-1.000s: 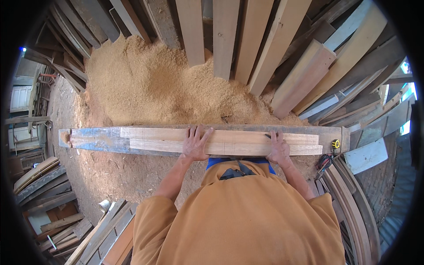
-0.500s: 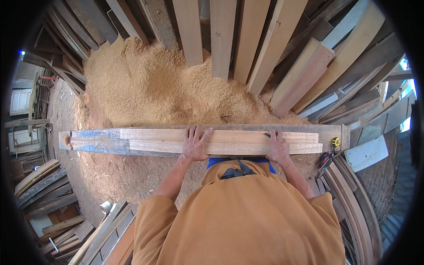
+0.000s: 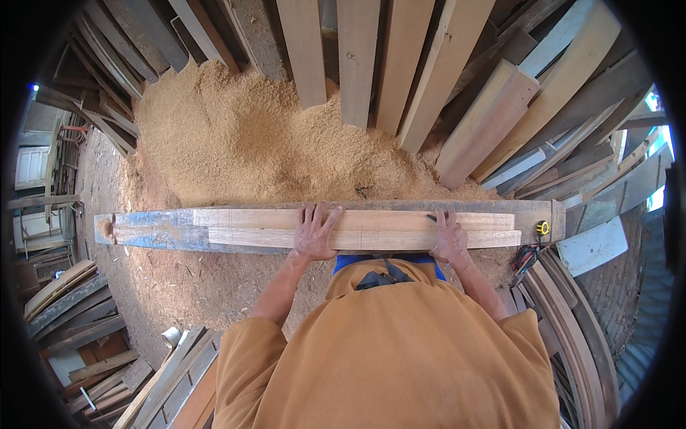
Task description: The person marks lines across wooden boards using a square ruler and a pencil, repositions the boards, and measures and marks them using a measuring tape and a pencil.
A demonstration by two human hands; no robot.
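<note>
Two pale wooden strips lie side by side along a long bench plank, the far strip [image 3: 400, 219] against the near strip [image 3: 386, 241]. Thin cross marks show on both. My left hand [image 3: 313, 234] spans the pair, fingers spread with tips at the far edge and thumb at the near edge. Farther right, my right hand [image 3: 449, 238] clasps across the same strips. A short dark pencil-like stick [image 3: 431, 217] juts out leftward from its fingers; the rest of the stick is hidden.
The bench plank [image 3: 153, 223] has blue stains and a hole at its left end. A yellow tape measure [image 3: 542, 228] sits on its right end, near a dark tangled cord [image 3: 525, 257]. Beyond lies a sawdust heap [image 3: 236, 136], with upright timbers [image 3: 357, 64]. Stacked boards [image 3: 564, 314] flank me.
</note>
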